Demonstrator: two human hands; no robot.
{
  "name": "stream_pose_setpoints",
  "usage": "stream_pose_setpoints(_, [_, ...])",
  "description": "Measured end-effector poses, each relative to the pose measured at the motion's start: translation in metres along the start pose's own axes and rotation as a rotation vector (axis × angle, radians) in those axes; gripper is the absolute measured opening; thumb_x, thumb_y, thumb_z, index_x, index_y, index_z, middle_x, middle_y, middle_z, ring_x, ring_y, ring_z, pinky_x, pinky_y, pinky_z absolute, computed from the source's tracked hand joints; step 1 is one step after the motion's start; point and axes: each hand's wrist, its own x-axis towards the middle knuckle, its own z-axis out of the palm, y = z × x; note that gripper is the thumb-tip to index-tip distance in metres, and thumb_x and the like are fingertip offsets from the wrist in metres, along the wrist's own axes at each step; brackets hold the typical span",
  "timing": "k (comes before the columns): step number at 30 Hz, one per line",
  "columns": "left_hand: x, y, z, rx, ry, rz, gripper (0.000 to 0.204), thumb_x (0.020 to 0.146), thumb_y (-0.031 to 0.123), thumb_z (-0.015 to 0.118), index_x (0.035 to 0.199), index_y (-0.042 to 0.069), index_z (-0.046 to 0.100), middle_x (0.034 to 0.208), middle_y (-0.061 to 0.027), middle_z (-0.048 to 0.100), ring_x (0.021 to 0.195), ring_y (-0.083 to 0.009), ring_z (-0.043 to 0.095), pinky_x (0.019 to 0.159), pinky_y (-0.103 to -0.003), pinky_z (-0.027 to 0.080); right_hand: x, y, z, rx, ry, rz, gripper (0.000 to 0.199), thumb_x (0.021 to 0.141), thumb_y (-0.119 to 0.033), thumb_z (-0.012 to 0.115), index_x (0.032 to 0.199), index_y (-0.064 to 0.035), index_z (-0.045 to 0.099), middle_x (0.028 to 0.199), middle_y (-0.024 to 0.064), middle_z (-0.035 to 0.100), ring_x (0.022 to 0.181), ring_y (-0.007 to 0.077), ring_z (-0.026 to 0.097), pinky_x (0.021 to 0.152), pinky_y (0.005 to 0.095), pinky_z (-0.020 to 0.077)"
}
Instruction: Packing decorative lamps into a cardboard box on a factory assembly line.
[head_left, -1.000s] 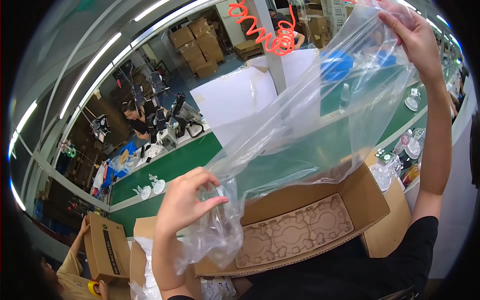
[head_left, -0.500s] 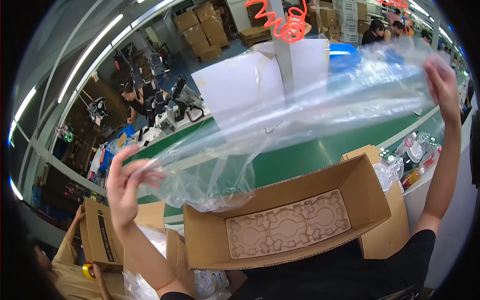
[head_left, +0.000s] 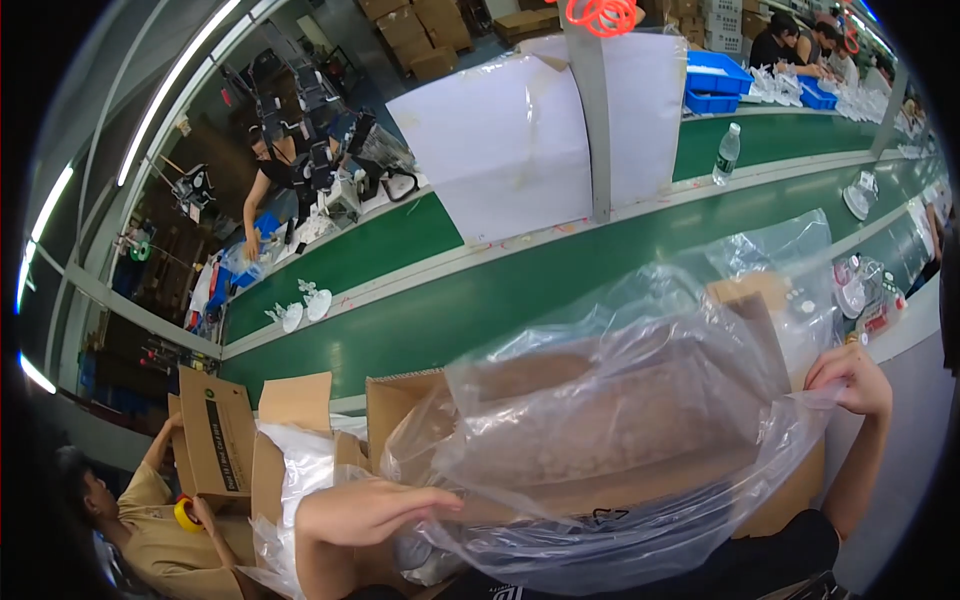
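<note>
Since half second ago: large clear crinkly plastic bag (head_left: 620,440) lowered from overhead, now draped over open brown corrugated cardboard box (head_left: 420,400) at lower centre. Left hand (head_left: 370,510), lower left, fingers flat and spread on film. Right hand (head_left: 850,378), right edge, pinching bag rim. Step: lining box. Next, likely: push thin, glossy film down to corners.
</note>
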Motion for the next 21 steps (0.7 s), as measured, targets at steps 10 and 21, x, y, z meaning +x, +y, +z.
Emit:
stream_pose_setpoints(10, [0.014,-0.032,-0.023,0.351,0.438,-0.048,0.049,0.096,0.023,0.067,0.137,0.001,0.052,0.136,-0.0209,0.059,0.118,-0.0352,0.064,0.098,-0.04,0.053,0.013,-0.069,-0.023,-0.566,-0.328,-0.134,0.05,0.071,-0.048,0.087,0.1,-0.0072,0.078,0.113,0.0134,0.074,0.101,0.0327,0.071,0.085,0.0372,0.0553])
stream_pose_setpoints(21, [0.114,-0.111,0.044,-0.222,-0.286,-0.024,0.086,0.097,0.041,0.069,0.155,-0.003,0.024,0.147,-0.0277,0.051,0.139,-0.034,0.05,0.112,-0.042,0.042,0.134,-0.072,0.074,-0.571,-0.693,-0.194,0.07,0.087,-0.056,0.071,0.131,-0.0018,0.063,0.124,0.0158,0.067,0.119,0.0368,0.063,0.098,0.0437,0.0536])
